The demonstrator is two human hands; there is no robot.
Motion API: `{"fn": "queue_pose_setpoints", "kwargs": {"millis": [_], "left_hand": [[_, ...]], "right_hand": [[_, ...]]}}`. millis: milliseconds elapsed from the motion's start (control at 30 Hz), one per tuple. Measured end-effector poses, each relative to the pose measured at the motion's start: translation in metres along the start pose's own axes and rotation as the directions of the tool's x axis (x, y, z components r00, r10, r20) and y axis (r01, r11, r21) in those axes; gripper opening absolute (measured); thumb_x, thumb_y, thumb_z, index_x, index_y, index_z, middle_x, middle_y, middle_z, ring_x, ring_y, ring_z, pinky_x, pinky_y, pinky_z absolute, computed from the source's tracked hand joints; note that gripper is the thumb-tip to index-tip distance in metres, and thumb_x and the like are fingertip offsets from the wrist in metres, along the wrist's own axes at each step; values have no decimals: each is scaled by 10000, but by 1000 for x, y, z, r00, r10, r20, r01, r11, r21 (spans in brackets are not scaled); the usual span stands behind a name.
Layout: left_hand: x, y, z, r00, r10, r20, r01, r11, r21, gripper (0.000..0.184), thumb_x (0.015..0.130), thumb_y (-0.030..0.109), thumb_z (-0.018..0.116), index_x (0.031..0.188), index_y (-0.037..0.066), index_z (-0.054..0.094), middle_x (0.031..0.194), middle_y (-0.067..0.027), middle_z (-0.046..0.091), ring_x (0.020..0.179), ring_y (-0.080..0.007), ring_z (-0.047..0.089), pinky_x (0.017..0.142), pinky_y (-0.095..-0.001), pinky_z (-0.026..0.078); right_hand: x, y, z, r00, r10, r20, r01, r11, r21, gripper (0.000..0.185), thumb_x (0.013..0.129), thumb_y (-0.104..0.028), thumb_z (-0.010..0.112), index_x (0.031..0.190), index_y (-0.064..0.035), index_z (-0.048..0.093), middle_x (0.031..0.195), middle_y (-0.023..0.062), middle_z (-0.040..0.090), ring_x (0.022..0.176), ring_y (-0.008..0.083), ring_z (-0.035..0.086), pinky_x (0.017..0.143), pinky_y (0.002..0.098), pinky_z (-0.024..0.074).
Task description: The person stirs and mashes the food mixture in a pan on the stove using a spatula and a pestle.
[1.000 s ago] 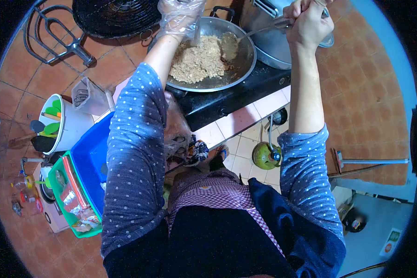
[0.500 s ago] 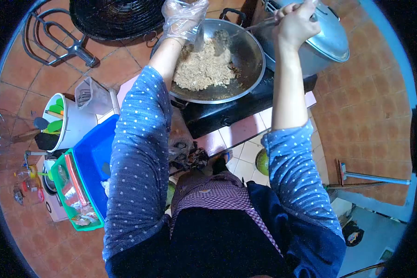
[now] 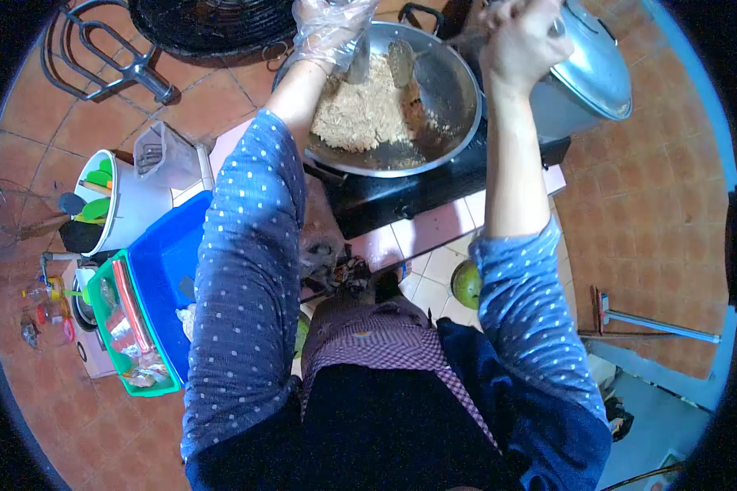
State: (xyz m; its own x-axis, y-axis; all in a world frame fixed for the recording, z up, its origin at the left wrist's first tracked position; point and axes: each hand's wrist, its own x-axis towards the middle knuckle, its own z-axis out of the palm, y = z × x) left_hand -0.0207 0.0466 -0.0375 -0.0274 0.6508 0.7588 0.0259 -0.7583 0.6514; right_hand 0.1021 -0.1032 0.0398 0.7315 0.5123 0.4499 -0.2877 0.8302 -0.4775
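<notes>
The pale-brown, crumbly mixture (image 3: 360, 114) in the round, silver metal wok (image 3: 446, 123) looks partly worked, its lumps and darker bits uneven; the bare right hand (image 3: 526, 49) curls its fingers round a long-handled metal spatula (image 3: 400, 64), the plastic-gloved left hand's (image 3: 332, 33) unreadable.

pan (image 3: 453, 94) on the stove (image 3: 418, 190), lidded pot (image 3: 567, 113) to its right.

The round metal wok (image 3: 453, 106) holds a pale, crumbly mixture (image 3: 359, 114), heaped toward nine o'clock; the food-smeared turner (image 3: 400, 63) dips in near twelve, the greyish scraper (image 3: 359, 64) near eleven.
</notes>
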Motion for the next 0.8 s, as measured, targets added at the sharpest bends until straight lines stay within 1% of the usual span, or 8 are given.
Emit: {"fn": "queue_pose_setpoints", "kwargs": {"millis": [33,100,167,367,533,633,700,800], "left_hand": [[-3,0,-3,1000,-15,5,15,1000,17,614,788,263,821,1309,43,583,1108,-155,727,975,-282,726,863,-375,565],[2,4,-2,1000,-12,1,12,1000,28,611,788,264,821,1306,42,586,1104,-155,726,971,-285,725,860,-373,564],[0,5,-4,998,-47,-30,49,997,63,600,789,269,820,1294,41,591,1090,-150,725,962,-288,723,851,-378,563],[-1,5,-7,997,-80,-9,80,996,45,563,792,262,816,1262,42,599,1077,-150,721,952,-288,717,845,-386,560],[-7,4,-9,999,2,-49,-1,999,32,515,794,233,806,1231,38,614,1036,-140,714,924,-283,711,829,-385,558],[-11,11,-10,996,-91,-18,91,995,49,474,801,232,798,1194,38,619,982,-131,711,868,-273,705,794,-390,556],[-10,6,-9,995,-99,-16,100,994,37,453,806,234,794,1176,39,619,958,-127,707,841,-270,700,777,-392,553],[-10,8,-12,996,-93,-8,93,996,12,423,813,237,790,1147,40,620,928,-120,701,805,-262,691,751,-392,547]], "right_hand": [[1,4,3,971,-238,14,219,864,-453,517,1075,-359,556,610,-163,442,509,-17,441,416,80,400,404,265,317],[8,-4,13,960,-278,33,255,819,-514,525,1077,-369,549,605,-168,437,491,-21,421,403,73,380,390,275,303],[14,-31,24,841,-404,360,521,785,-335,549,1079,-391,540,586,-183,419,465,-33,383,383,70,353,378,284,288],[-3,21,-5,965,-262,-5,233,870,-435,493,1063,-370,579,629,-172,458,502,-36,426,406,88,422,391,253,321],[8,7,1,984,-177,8,166,908,-385,536,1069,-388,561,597,-176,420,493,-36,403,395,85,391,391,268,328],[4,-36,20,928,-323,184,371,791,-487,554,1072,-415,546,594,-181,394,485,-32,387,382,95,365,396,277,331],[-2,-34,20,915,-323,243,391,860,-329,537,1080,-399,534,604,-177,420,491,-26,401,384,99,381,396,277,331],[-8,17,-10,992,82,92,-106,949,297,464,1091,-355,524,678,-143,499,508,-16,443,397,93,414,397,260,331]]}}
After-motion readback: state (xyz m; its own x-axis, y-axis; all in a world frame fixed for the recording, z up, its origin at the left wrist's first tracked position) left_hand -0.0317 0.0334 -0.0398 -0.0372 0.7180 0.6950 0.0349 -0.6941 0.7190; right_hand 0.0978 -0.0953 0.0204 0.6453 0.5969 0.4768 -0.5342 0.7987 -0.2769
